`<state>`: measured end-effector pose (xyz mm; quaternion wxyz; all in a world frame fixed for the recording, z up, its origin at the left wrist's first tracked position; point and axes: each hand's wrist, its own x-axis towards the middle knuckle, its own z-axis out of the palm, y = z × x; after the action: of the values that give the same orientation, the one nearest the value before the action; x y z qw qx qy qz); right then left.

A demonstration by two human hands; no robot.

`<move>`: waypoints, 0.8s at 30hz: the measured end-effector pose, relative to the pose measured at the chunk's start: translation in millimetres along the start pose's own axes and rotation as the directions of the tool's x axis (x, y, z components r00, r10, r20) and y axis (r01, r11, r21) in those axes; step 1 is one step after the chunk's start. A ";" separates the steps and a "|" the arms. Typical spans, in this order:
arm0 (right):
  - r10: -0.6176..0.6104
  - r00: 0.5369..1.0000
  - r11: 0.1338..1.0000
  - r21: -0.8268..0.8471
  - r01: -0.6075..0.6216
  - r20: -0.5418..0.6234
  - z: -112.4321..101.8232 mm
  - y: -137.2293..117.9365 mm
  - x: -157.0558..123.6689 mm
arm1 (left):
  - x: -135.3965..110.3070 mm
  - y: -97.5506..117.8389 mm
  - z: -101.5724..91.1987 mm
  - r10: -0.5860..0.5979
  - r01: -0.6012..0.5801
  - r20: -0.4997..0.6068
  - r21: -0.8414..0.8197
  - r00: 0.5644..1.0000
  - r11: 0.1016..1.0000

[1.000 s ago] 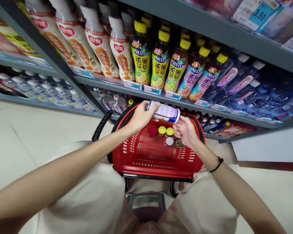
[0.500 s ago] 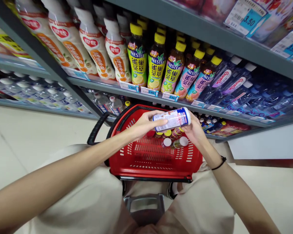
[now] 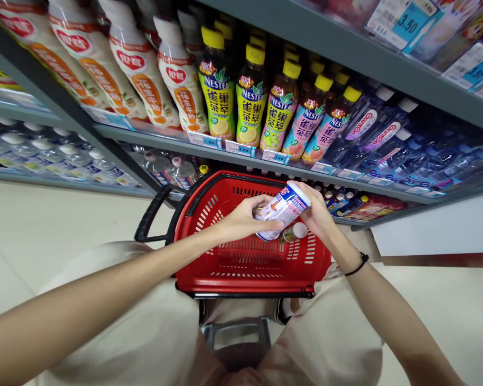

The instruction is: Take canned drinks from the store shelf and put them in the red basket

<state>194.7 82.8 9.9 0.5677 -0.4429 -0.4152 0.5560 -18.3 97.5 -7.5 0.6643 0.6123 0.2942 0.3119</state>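
Between my two hands is a white-and-blue drink can (image 3: pixel 285 208), tilted with its white-lidded end up to the right. My left hand (image 3: pixel 253 217) wraps its lower end, the thumb lying across the label. At the upper end, my right hand (image 3: pixel 314 208) grips the can, its fingers partly hidden behind it. Both hands are over a red shopping basket (image 3: pixel 249 276). Inside the basket, below the can, lies a small bottle with a white cap (image 3: pixel 300 230); the can hides part of it.
Ahead, a shelf holds yellow-capped tea bottles (image 3: pixel 249 107), white milk-drink bottles (image 3: pixel 177 80) and clear water bottles (image 3: pixel 386 134). A grey shelf edge (image 3: pixel 346 48) juts out above. The basket's black handle (image 3: pixel 153 214) sticks out to the left. My legs flank the basket.
The can has turned from nearly level to a steeper tilt, its lower end swinging down and more label showing. My left hand has dropped slightly. The view has shifted a little.
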 end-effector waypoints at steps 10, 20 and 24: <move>0.065 0.997 0.998 -0.003 -0.065 -0.041 5.3 -0.4 -0.7 | -3.1 -1.2 7.9 -0.007 0.006 0.013 0.043 1.000 0.999; 0.163 0.986 0.986 -0.029 -0.163 -0.030 -0.1 -14.4 6.9 | 0.5 -2.7 12.9 -0.025 0.018 -0.098 -0.068 0.995 0.998; 0.106 0.993 0.993 -0.036 -0.108 -0.057 -2.0 -10.6 7.2 | 0.6 -2.0 13.4 -0.028 0.020 -0.094 -0.086 0.995 0.996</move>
<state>199.7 90.0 19.4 0.5395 -0.4906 -0.3859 0.5651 -7.5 89.4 -8.5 0.6785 0.5644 0.3196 0.3449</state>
